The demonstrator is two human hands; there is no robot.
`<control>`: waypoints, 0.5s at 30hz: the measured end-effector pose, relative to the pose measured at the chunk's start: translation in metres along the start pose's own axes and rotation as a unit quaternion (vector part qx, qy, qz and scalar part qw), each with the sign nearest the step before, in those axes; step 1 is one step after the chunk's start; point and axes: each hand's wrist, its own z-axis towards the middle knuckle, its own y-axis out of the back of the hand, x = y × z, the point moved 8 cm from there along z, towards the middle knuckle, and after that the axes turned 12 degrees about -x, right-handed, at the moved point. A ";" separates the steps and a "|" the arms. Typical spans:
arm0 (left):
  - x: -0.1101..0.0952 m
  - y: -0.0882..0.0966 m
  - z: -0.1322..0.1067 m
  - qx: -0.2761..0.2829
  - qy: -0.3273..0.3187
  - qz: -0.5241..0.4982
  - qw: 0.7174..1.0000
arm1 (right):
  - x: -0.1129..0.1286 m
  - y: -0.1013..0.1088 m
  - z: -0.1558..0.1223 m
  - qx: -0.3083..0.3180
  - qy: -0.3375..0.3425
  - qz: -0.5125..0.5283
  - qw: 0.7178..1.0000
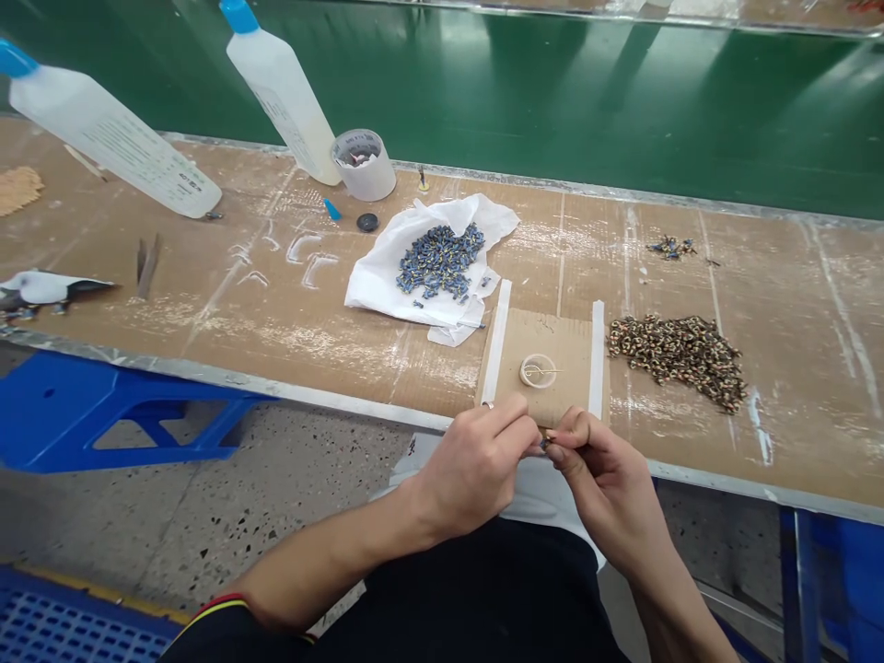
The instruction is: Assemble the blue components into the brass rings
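Note:
In the head view my left hand (480, 460) and my right hand (608, 474) meet at the table's front edge, fingertips pinched close together. Between them is a tiny part (545, 442), dark bluish on the left and orange-brown on the right; its kind is too small to make out. Just beyond the hands lies a cardboard pad (552, 331) with white tape strips down both sides. On it sits a small round clear dish (538, 371) with a thin bent wire across it. Fingers hide much of what they grip.
Small blue-and-yellow parts (442, 262) are heaped on white paper (373, 281). A pile of small dark ring-like parts (680, 354) lies to the right. Two blue-capped bottles (110, 138) and a tape roll (369, 175) stand at the back left. A blue stool (124, 410) is below.

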 end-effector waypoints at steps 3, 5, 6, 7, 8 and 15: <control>0.005 0.003 0.001 -0.006 0.004 -0.025 1.000 | -0.002 0.001 0.005 0.009 -0.011 0.004 1.000; 0.009 0.006 0.003 -0.015 0.011 -0.044 0.999 | -0.001 0.002 0.008 0.001 -0.021 0.014 1.000; 0.012 0.007 0.004 -0.017 0.016 -0.054 0.998 | -0.001 0.003 0.009 -0.006 -0.025 0.018 1.000; 0.014 0.008 0.005 -0.017 0.022 -0.065 0.997 | 0.000 0.004 0.010 -0.012 -0.029 0.020 0.999; 0.017 0.008 0.006 -0.013 0.028 -0.076 0.997 | 0.001 0.005 0.011 -0.018 -0.030 0.021 0.999; 0.019 0.001 0.005 0.048 0.038 -0.121 0.991 | -0.002 0.006 0.007 -0.042 -0.022 0.033 0.998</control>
